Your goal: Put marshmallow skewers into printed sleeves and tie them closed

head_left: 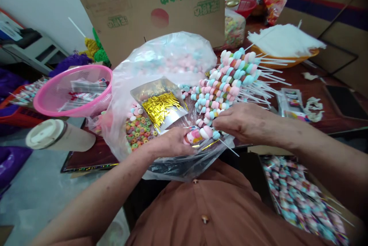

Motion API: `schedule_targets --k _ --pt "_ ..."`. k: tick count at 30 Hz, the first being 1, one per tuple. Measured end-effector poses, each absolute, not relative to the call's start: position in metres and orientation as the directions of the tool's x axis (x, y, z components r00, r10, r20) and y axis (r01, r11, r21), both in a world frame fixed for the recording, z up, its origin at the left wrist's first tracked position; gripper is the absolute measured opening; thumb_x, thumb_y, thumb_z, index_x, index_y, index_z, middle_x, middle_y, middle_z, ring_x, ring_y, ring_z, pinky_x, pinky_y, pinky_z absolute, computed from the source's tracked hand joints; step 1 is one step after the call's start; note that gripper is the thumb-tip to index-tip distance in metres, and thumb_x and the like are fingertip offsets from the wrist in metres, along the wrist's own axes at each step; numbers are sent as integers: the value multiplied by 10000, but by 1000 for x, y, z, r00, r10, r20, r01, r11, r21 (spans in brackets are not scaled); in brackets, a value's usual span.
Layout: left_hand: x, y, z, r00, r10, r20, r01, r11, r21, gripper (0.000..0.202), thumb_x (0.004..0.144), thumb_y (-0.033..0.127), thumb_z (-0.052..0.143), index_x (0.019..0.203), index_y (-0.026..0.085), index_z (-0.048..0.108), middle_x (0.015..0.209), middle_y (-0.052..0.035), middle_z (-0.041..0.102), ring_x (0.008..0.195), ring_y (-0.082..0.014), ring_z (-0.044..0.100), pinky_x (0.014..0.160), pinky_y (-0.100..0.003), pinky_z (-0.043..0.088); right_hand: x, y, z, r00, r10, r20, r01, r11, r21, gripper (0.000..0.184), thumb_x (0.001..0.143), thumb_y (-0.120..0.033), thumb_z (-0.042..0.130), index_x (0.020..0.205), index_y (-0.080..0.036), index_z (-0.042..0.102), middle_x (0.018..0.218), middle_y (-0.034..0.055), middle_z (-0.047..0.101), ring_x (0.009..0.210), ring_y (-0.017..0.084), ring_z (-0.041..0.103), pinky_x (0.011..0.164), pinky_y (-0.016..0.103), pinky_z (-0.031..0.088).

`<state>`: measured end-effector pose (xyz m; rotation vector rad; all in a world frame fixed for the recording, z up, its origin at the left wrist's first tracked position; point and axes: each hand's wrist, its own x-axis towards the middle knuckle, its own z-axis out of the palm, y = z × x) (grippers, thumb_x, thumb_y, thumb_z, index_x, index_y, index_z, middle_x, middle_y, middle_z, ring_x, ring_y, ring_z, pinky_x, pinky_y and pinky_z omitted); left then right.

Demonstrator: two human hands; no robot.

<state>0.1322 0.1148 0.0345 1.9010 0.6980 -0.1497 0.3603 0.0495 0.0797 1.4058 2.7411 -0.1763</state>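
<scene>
My left hand (pixel 174 142) is closed around one end of a marshmallow skewer (pixel 205 132), which is partly covered by a printed clear wrapper. Its bare stick points to the lower right. My right hand (pixel 243 123) has its fingers curled together just above the skewer's other end; what they pinch is hidden. Behind it lies a pile of marshmallow skewers (pixel 227 81), white sticks to the right. Left of the pile are an open bag of gold twist ties (pixel 162 108) and colourful candy rings (pixel 140 131), on a large clear plastic bag (pixel 115 123) with loose marshmallows.
A pink basket (pixel 43 100) holds flat wrappers, with a lidded paper cup (pixel 76 136) in front. A cardboard carton (pixel 120 19) stands behind. At right are an orange bowl (pixel 309 55), a pack of wrappers (pixel 290 102) and a dark phone (pixel 346 102). Wrapped skewers (pixel 301 196) fill a lower box.
</scene>
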Motion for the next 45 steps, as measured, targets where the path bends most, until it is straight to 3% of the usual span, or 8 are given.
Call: schedule_targets --k 5,14,21,26,33,37,40,45 --pt "142 109 37 852 396 -343 440 -184 879 372 649 299 690 992 178 612 879 7 644 804 -175 580 714 -250 453 354 50 84 -607 791 68 794 603 73 90 758 -165 525 690 -169 582 690 52 551 606 145 441 556 276 215" --pt "141 111 36 859 387 -335 394 -83 915 401 645 384 705 969 170 602 869 5 629 773 -152 570 686 -238 470 354 55 75 -624 744 240 734 663 -145 248 877 -170 405 730 -149 604 701 47 549 651 138 455 602 252 302" --pt "154 99 26 772 495 -400 519 -125 846 326 793 462 518 874 155 594 501 52 466 391 -85 447 382 -187 357 319 59 55 -561 827 32 804 553 -219 153 807 -114 466 691 -124 565 696 67 578 647 152 478 599 255 320" --pt "114 107 35 768 516 -381 398 82 914 442 788 477 550 1122 191 517 691 14 595 489 -72 495 429 -167 364 323 70 44 -553 814 179 707 572 -416 249 887 -194 379 689 -149 522 663 27 538 625 129 456 591 226 326" --pt "98 81 18 763 393 -513 337 435 835 399 775 565 515 811 174 444 571 57 526 330 -46 436 282 -136 312 310 79 54 -603 785 141 735 615 -284 256 867 -176 380 687 -138 557 688 67 555 676 167 472 635 281 328" --pt "110 74 15 669 547 -503 315 403 859 374 807 556 463 781 184 431 464 97 417 265 -38 340 240 -138 240 300 75 40 -371 904 214 693 423 -584 235 875 -303 432 860 -129 590 795 66 578 707 156 495 627 260 363" --pt "107 79 14 653 578 -490 387 301 872 362 825 546 430 779 187 435 476 86 429 275 -48 357 254 -158 248 291 64 19 -324 946 35 524 210 -825 290 868 -391 440 844 -143 590 685 6 552 586 117 474 528 219 345" --pt "105 87 13 738 397 -546 544 129 829 294 788 466 513 715 197 420 450 74 438 299 -91 420 305 -199 312 270 54 7 -258 966 8 659 182 -729 310 845 -308 438 585 -159 519 503 -30 437 505 101 401 481 221 273"
